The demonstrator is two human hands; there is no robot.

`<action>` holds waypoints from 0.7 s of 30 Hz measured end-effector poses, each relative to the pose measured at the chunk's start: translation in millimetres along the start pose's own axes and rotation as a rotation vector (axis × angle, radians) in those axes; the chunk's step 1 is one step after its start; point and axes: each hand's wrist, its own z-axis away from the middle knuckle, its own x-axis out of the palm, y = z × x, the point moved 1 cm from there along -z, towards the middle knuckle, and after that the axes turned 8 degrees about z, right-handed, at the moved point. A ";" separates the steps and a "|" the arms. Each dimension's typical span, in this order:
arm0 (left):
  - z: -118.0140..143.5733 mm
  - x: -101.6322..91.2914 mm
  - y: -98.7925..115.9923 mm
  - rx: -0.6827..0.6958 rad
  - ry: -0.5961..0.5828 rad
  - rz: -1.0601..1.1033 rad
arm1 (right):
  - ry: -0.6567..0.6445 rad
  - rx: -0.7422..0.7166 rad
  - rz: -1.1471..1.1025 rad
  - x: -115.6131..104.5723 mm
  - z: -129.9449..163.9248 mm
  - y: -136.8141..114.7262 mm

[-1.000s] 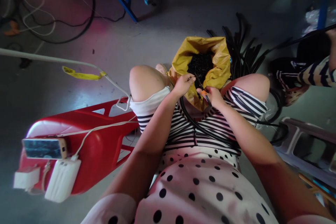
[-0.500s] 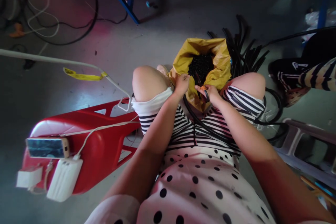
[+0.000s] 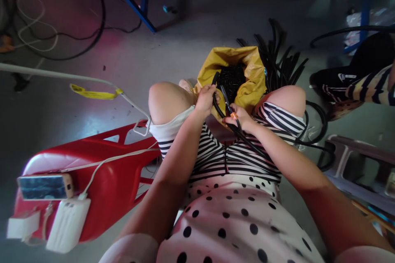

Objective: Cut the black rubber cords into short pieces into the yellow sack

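Note:
A black tube (image 3: pixel 219 111) curves up from my lap, and my left hand (image 3: pixel 206 99) is closed round it near its upper end. In my right hand (image 3: pixel 242 119) is a pair of scissors (image 3: pixel 226 98) with orange and black handles. Their blades point up and away, close beside the tube, which also runs past the fingers of that hand. Both hands are over the near rim of a yellow bag (image 3: pixel 208 65) between my knees. Many short black pieces (image 3: pixel 232 80) lie inside the bag.
Long black tubes (image 3: pixel 282 63) lie behind the bag. A red stool (image 3: pixel 101 181) with a phone (image 3: pixel 45 187) and white power bank (image 3: pixel 69 222) stands at left. A grey stool (image 3: pixel 345 176) and another person's leg (image 3: pixel 342 78) are at right. Blue table legs (image 3: pixel 129 2) stand ahead.
My left hand now holds the tube with its end raised above the bag's rim. The scissors have turned, with their blades pointing away from me. The view has shifted slightly.

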 end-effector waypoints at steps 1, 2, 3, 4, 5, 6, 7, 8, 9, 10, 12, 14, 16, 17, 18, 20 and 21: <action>0.6 0.2 1.7 0.004 0.001 -0.018 | -0.002 0.007 0.026 -0.4 -0.5 -1.4; 0.4 -0.2 3.7 0.010 0.016 -0.037 | 0.008 0.014 0.056 -1.8 -0.4 -3.6; -0.3 -1.0 6.0 0.024 0.038 -0.060 | 0.028 0.020 0.088 -4.5 0.3 -6.2; -1.3 -2.2 8.1 0.045 0.058 -0.087 | 0.055 0.022 0.117 -8.2 1.5 -8.8; -2.3 -3.5 9.8 0.070 0.066 -0.117 | 0.085 0.019 0.138 -12.6 3.0 -11.0; -3.4 -4.8 10.9 0.092 0.059 -0.147 | 0.114 0.013 0.152 -17.2 4.6 -12.5; -4.2 -6.1 11.3 0.112 0.037 -0.175 | 0.137 0.006 0.161 -21.7 6.0 -13.1; -4.8 -7.3 11.2 0.130 0.007 -0.201 | 0.161 0.004 0.159 -25.6 7.2 -12.7; -4.9 -8.4 10.7 0.145 -0.024 -0.224 | 0.184 0.010 0.153 -28.7 8.0 -11.3; -4.8 -9.3 10.0 0.160 -0.047 -0.243 | 0.204 0.020 0.150 -30.7 8.5 -9.3; -3.5 -10.8 9.0 0.188 -0.068 -0.262 | 0.234 0.041 0.162 -32.2 8.2 -5.0; -1.5 -11.1 8.7 0.204 -0.078 -0.259 | 0.249 0.043 0.196 -31.7 6.7 -2.4; 0.3 -10.3 8.6 0.201 -0.100 -0.249 | 0.259 0.028 0.234 -31.4 4.4 -2.5; 0.9 -9.6 8.4 0.196 -0.113 -0.244 | 0.266 0.022 0.248 -31.7 3.1 -3.3; 1.3 -8.8 8.0 0.192 -0.125 -0.240 | 0.272 0.019 0.256 -32.1 1.7 -4.3; 1.4 -7.5 6.6 0.190 -0.140 -0.236 | 0.280 0.017 0.264 -33.1 -1.0 -6.4; 1.2 -7.0 5.7 0.193 -0.146 -0.236 | 0.284 0.018 0.269 -33.6 -2.3 -7.2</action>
